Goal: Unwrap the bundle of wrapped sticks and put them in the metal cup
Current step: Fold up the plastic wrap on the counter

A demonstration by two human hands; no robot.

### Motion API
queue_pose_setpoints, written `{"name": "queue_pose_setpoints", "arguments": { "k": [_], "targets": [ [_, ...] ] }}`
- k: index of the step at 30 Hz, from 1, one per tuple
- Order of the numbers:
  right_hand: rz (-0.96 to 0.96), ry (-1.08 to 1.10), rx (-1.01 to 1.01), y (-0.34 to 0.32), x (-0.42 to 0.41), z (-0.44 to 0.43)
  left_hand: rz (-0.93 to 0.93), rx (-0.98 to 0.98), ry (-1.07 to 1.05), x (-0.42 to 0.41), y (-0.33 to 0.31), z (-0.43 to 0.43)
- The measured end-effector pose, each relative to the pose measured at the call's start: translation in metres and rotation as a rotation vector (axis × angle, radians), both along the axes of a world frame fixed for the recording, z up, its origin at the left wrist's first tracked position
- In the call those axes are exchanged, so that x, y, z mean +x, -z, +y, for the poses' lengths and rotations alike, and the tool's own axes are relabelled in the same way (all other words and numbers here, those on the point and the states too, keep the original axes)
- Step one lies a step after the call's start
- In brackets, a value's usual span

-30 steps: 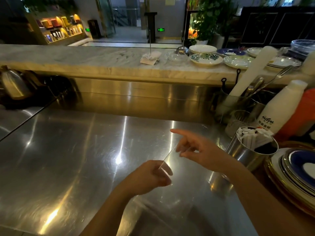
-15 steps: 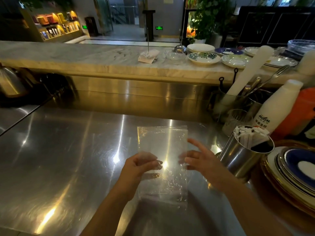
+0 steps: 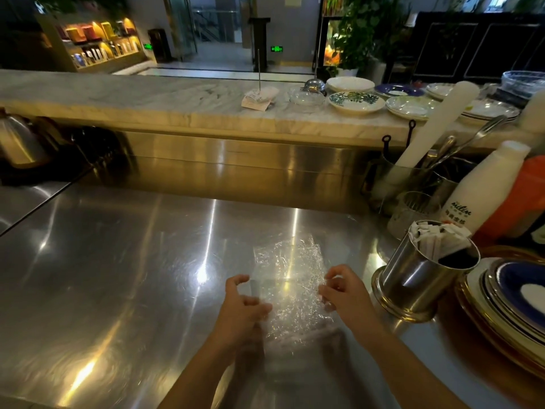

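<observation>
Left hand (image 3: 241,305): fingers curled, pinching the left edge of the clear crinkled wrapper (image 3: 290,287)
Wrapper: spread on the steel bench (image 3: 118,276), left of the metal cup (image 3: 418,276)
Right hand (image 3: 345,293): pinching the wrapper's right edge
Metal cup: holds the paper-wrapped sticks (image 3: 436,236)
White bottle (image 3: 483,190): behind the cup, label reads "milin"; smaller characters illegible

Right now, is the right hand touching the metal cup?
Apart. The head view shows bare steel counter between the right hand, which pinches the clear plastic wrap, and the metal cup.
</observation>
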State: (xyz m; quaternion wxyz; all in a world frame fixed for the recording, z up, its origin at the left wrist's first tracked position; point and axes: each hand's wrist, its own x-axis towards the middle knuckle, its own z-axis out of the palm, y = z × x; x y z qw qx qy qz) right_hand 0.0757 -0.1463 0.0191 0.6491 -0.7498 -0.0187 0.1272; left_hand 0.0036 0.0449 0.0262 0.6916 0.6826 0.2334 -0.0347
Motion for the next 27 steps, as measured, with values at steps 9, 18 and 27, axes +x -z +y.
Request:
{"name": "queue_pose_setpoints", "arguments": {
  "k": [9, 18, 27],
  "targets": [
    [-0.1, -0.111, -0.341, 0.021, 0.011, 0.013, -0.1, 0.469, 0.063, 0.017, 0.024, -0.001],
    [-0.27, -0.222, -0.944, 0.046, 0.015, 0.021, -0.08, 1.035, 0.359, 0.029, 0.056, 0.001],
    [-0.372, -0.421, -1.113, 0.031, 0.034, 0.014, -0.08, 1.281, 0.596, 0.041, 0.037, 0.014]
  ]
}}
